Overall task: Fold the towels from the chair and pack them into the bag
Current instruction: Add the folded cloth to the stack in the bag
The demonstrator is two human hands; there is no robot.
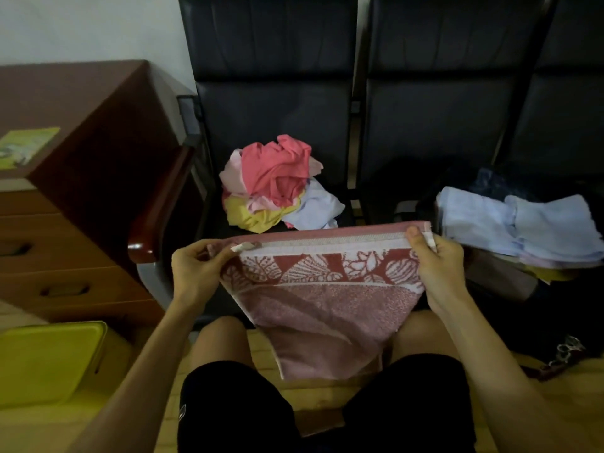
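Holding towel (pixel 327 305) stretched out by its top hem, one corner per hand. Left hand (pixel 196 269) pinches the left corner, thumb beside a small white tag. Right hand (pixel 438 269) grips the right corner, thumb over the hem. The towel is pink with a red-and-white leaf band under the hem, and the rest hangs down between the knees, narrowing toward the bottom.

Behind the towel: pile (pixel 274 184) of crumpled towels on the black chair (pixel 271 109) seat, in coral, light pink, yellow and pale blue.

Right of the towel: stack (pixel 523 223) of folded pale blue towels, pinkish and yellow layers under it, at a dark bag (pixel 523 322). Can't tell if it sits in or on the bag.

Left of the towel: wooden armrest (pixel 163 197), then a brown worktop (pixel 98 103) with drawers and a green booklet (pixel 26 145) on it.

Lower left of the towel: yellow bin (pixel 49 361).
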